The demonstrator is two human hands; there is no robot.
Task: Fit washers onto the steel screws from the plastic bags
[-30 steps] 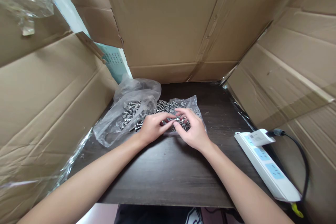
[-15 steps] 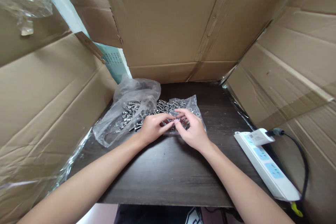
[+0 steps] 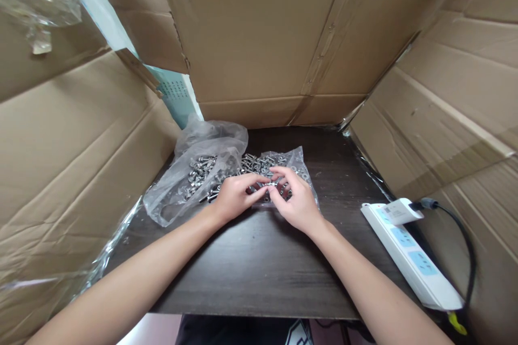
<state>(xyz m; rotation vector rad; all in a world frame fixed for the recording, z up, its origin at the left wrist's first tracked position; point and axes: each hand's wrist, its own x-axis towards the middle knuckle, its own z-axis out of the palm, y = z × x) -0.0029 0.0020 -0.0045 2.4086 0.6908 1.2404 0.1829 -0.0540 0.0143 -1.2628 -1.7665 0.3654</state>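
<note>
Over the middle of the table, my left hand (image 3: 238, 194) and my right hand (image 3: 298, 202) meet fingertip to fingertip. Both pinch a small silvery bolt (image 3: 271, 184) lying crosswise between them. Fingers cover much of it, so any nut or washer on it is hard to make out. Beneath and behind the hands lies a flat clear plastic bag (image 3: 298, 157) with loose bolts (image 3: 254, 161) and washers (image 3: 295, 169) on it. Left of my left hand, a larger crumpled plastic bag (image 3: 162, 202) holds a heap of metal bolts (image 3: 199, 172).
Cardboard walls (image 3: 259, 32) enclose the dark wooden table (image 3: 251, 264) at the back and both sides. A white power strip (image 3: 416, 264) with a plugged-in adapter (image 3: 400, 211) and black cable (image 3: 469, 242) lies at the right edge.
The fingertips of my right hand have shifted very slightly around the bolt, and more of its metal shows between the hands. The bags and the heaps have stayed put.
</note>
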